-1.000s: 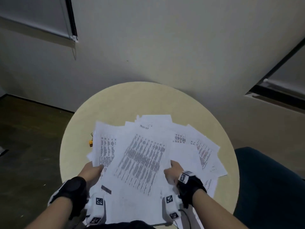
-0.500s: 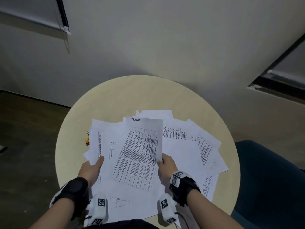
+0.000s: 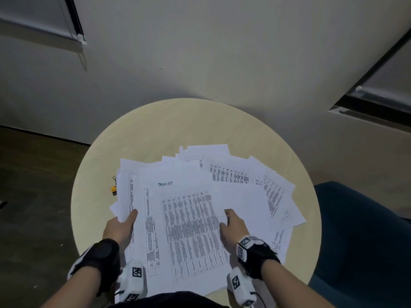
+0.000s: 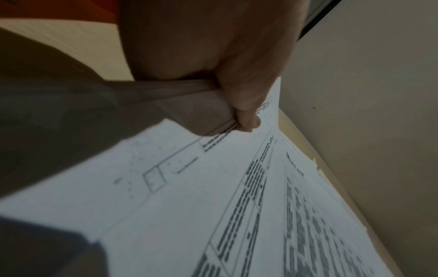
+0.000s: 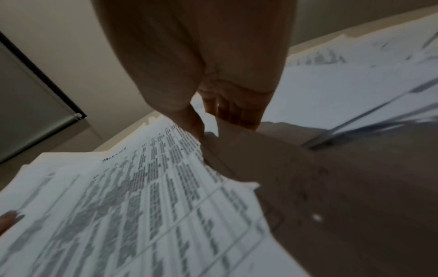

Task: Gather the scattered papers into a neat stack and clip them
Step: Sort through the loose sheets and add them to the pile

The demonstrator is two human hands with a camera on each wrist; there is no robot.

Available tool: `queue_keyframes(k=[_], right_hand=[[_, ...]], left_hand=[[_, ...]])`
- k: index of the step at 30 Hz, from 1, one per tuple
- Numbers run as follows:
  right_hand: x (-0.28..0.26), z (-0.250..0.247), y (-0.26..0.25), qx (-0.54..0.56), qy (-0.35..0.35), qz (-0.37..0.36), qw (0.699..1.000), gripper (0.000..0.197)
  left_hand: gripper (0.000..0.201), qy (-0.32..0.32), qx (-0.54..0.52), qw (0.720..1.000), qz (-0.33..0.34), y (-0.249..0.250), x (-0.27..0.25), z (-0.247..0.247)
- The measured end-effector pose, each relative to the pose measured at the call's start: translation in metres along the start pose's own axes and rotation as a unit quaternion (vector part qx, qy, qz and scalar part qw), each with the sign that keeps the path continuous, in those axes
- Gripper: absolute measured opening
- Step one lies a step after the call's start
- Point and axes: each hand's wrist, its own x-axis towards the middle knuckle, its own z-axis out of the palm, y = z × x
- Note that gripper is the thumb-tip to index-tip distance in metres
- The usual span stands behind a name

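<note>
Many white printed papers (image 3: 233,174) lie scattered and overlapping on a round beige table (image 3: 178,121). My left hand (image 3: 121,227) grips the left edge of a bunch of sheets; the left wrist view shows the left hand's thumb (image 4: 246,120) pressed on top of the papers (image 4: 213,206). My right hand (image 3: 231,225) pinches the right edge of the top "TASKLIST" sheet (image 3: 189,230). In the right wrist view my right hand (image 5: 232,110) has its thumb on the printed sheet (image 5: 118,206) and its fingertips hidden behind a sheet's edge. A small yellow-and-black binder clip (image 3: 113,190) lies left of the papers.
The table's far half is bare wood, with a wall close behind it. A dark blue chair (image 3: 360,241) stands at the right. The dark floor (image 3: 33,185) lies to the left. Some sheets overhang the table's near edge by my body.
The top printed sheet has turned straighter and slid toward me. Both hands stay at its left and right edges.
</note>
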Motion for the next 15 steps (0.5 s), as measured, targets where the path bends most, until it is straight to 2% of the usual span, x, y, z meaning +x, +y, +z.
queue_keyframes(k=[3,6,9,11,15], right_hand=[[0.002,0.018,-0.02,-0.022,-0.019,-0.023,0.999,0.058],[0.001,0.032,-0.04,-0.053,-0.047,-0.021,0.997,0.062],[-0.002,0.042,-0.052,-0.05,-0.053,0.014,0.997,0.062],[-0.003,0.049,-0.057,-0.055,-0.057,0.009,0.997,0.063],[-0.008,0.046,-0.063,-0.038,-0.066,-0.023,0.997,0.062]], left_hand=[[0.049,-0.013,-0.033,0.999,-0.003,-0.001,-0.005,0.001],[0.038,-0.03,-0.046,0.998,0.013,0.001,-0.012,0.004],[0.036,-0.052,-0.045,0.997,0.029,0.007,-0.021,0.002],[0.035,-0.061,-0.009,0.997,0.043,0.012,-0.025,0.004],[0.022,-0.091,0.082,0.985,0.124,0.04,-0.037,0.011]])
